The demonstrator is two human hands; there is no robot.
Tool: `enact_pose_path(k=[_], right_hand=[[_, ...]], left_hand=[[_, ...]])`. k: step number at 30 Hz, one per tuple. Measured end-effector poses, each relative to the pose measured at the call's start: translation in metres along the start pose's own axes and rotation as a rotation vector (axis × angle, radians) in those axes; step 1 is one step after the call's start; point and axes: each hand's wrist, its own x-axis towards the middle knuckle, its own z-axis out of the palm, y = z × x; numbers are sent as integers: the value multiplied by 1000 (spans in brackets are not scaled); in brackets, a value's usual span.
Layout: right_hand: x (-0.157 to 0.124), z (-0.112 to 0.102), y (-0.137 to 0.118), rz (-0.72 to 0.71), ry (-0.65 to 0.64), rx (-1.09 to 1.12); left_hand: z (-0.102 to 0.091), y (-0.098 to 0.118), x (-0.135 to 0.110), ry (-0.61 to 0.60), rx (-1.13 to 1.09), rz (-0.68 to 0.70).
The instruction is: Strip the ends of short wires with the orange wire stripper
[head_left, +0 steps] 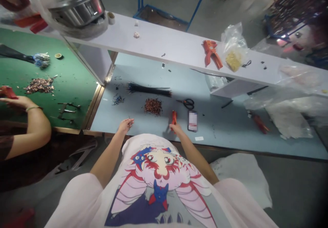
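The left hand (pixel 125 126) pinches what appears to be a thin wire (pixel 129 119) between closed fingertips, while the right hand (pixel 176 129) grips orange-handled pliers (pixel 174 117) at the desk (pixel 220 139) edge, below a black wire bundle (pixel 148 90)

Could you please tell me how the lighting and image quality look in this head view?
In the head view, the wide lens bends the shelf, the corners darken, the phone screen is blurred out, and shadow falls across the blue table beneath the shelf.
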Motion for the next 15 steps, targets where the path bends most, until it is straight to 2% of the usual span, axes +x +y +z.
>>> enact_pose_path(k=[3, 7, 12, 15], right_hand=[[-15, 5, -11, -67, -219, 213], [-42, 11, -32, -167, -352, 423], [-79, 5, -66, -328, -541, 583], [-100, -2, -78, -287, -661, 652]], left_hand=[[11, 0, -25, -82, -35, 17], [32, 10, -56, -151, -12, 96], [58, 37, -85, -182, 58, 275], [69, 55, -102, -155, 144, 468]])
